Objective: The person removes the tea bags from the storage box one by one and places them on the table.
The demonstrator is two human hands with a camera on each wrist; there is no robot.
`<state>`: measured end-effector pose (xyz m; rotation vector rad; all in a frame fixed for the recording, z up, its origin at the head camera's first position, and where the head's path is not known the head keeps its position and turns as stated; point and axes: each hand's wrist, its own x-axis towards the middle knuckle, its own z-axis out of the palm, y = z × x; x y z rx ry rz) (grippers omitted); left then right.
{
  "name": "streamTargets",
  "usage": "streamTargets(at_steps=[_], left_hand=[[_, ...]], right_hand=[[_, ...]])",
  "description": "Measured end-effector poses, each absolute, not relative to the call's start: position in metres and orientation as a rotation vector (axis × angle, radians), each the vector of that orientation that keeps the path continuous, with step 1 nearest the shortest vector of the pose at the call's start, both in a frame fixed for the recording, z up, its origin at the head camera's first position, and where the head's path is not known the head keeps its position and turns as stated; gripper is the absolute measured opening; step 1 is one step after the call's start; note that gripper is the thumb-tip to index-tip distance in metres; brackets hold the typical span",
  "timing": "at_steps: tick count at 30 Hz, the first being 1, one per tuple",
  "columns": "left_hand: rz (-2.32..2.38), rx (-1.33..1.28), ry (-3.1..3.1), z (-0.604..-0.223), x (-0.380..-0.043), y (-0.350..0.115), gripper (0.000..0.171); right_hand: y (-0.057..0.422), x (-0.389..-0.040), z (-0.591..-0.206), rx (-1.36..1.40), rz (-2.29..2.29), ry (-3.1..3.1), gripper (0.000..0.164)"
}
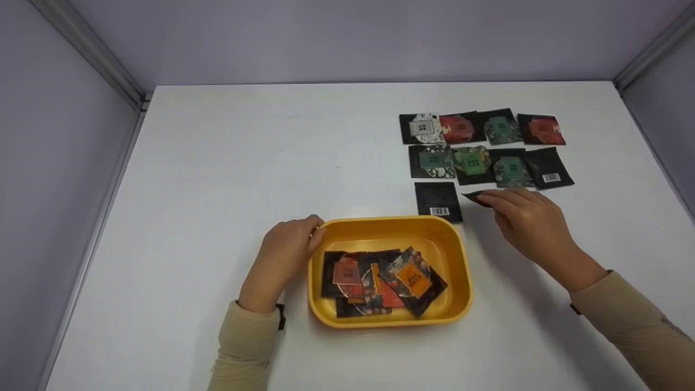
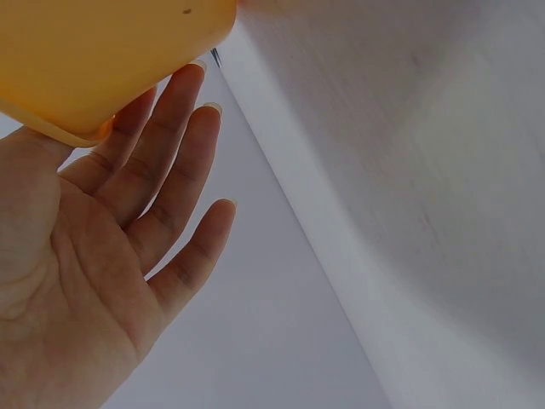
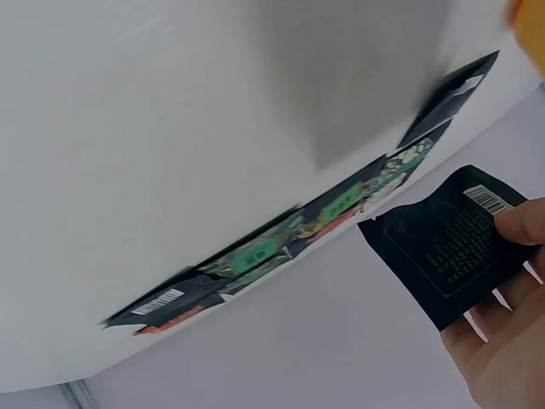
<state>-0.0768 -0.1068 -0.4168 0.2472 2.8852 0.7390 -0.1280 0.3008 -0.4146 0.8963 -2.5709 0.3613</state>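
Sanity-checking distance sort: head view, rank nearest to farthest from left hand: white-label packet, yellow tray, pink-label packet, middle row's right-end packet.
1. Yellow tray: left hand grips its far-left corner.
2. Pink-label packet: inside the tray, left side.
3. White-label packet: back row, left end.
4. Right-end packet: middle row, barcode up.

We see a white table (image 1: 206,168) whose straight far edge meets a pale lilac back wall (image 1: 353,43). On either side we have a left wall (image 1: 54,141) and a right wall (image 1: 665,114) in similar lilac, and grey metal strips (image 1: 92,52) line the far corners
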Motion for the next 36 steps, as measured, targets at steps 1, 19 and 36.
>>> streamTargets(at_steps=[1, 19, 36], left_hand=[[0.740, 0.247, 2.886, -0.417, -0.077, -0.107, 0.028], [0.732, 0.265, 2.914, -0.418, -0.077, -0.106, 0.026], [0.719, 0.265, 2.908, -0.419, -0.077, -0.107, 0.026]], right_hand=[[0.303, -0.131, -0.418, 0.883, 0.350, -2.596, 0.039], [0.307, -0.147, -0.442, 0.911, 0.255, -2.877, 0.039], [0.303, -0.139, -0.436, 0.866, 0.211, -3.014, 0.048]])
